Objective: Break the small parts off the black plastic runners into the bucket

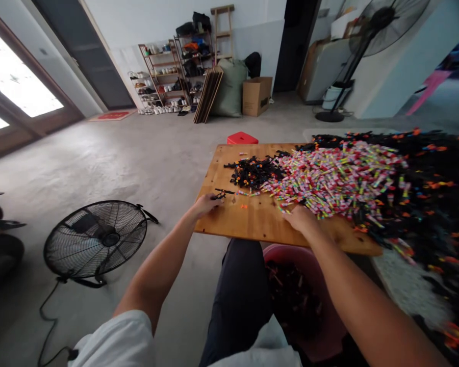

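Observation:
My left hand (pixel 208 205) is at the left edge of a wooden board (pixel 252 219), its fingers closed on a small black piece (pixel 219 195). Another thin black piece lies just beyond the fingertips. On the right, my right hand (pixel 301 218) rests low over the board at the near edge of a heap of small printed tubes (pixel 340 176), pink, white, red and yellow. Its fingers look pinched at one tube (pixel 284 209), partly hidden by the hand. Behind lies a pile of black pieces with orange bits (pixel 254 172). A small orange piece (pixel 244 206) lies between my hands.
A large mass of black and orange pieces (pixel 439 173) spreads at the right. Under the board stands a pink tub (pixel 321 341) with dark contents. A floor fan (pixel 95 242) stands left, a red stool (pixel 243 137) behind the board. Shoe racks, a sack and a carton line the wall.

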